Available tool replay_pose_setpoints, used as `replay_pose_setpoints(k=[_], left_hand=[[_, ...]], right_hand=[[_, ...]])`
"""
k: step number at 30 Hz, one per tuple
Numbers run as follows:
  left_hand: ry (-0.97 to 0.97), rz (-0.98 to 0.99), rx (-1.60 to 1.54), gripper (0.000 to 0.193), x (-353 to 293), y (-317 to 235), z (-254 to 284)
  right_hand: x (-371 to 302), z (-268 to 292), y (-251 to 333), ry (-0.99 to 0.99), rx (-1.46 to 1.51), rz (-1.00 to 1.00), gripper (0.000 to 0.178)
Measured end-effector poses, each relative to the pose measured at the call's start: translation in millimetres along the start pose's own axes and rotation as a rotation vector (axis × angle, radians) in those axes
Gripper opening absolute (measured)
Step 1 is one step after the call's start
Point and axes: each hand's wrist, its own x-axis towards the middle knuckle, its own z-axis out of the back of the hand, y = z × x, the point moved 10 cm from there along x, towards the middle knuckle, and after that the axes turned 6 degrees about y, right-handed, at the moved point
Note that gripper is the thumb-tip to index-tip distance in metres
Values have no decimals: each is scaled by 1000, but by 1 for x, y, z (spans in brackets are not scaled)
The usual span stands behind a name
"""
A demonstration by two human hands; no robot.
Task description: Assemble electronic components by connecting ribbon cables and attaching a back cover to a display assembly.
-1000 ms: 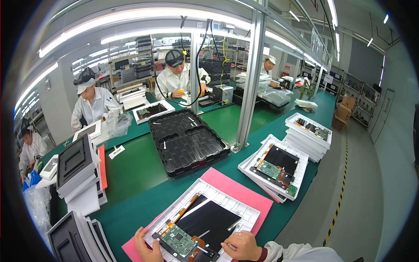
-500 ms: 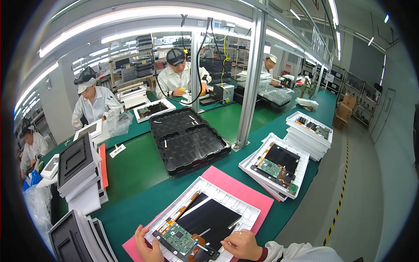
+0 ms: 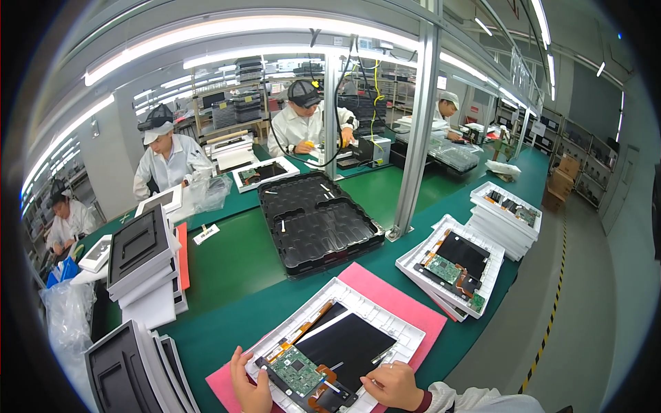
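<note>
Green bench matting runs beneath a pink mat carrying the white tray, its long axis slanting up-left. Left hand grips the tray's near corner; right hand pinches near the green circuit board. Uneven pressure could tip the tray and dislodge the board.

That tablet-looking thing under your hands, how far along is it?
Already done, by the look of it: the green circuit board and the black panel sit inside the white tray on the pink mat. In hand: the left hand rests at the board's edge and the right hand at the tray's lower edge. Left: similar open units wait in stacked trays to the right.
</note>
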Motion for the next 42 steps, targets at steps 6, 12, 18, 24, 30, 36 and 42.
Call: replay_pose_setpoints(k=[6, 12, 18, 24, 30, 36, 42], left_hand=[[30, 106, -25, 42, -7, 7, -1], [5, 46, -50, 39, -3, 6, -2], [-31, 47, -74, 39, 0, 9, 2], [-7, 88, -140, 40, 3, 14, -3], [9, 96, -123, 40, -2, 17, -3], [-7, 92, -149, 38, -3, 21, -1], [-4, 51, -128, 40, 5, 15, -7]], right_hand=[[1, -9, -2, 125, 31, -8, 15], [-5, -10, -9, 145, -34, -45, 12], [25, 81, 78, -141, -96, 405, 18], [-26, 108, 171, -509, 21, 1031, 20], [-54, 102, 184, -923, -28, 968, 30], [-32, 106, 194, -786, -33, 903, 27], [-18, 116, 191, -719, 47, 978, 18]])
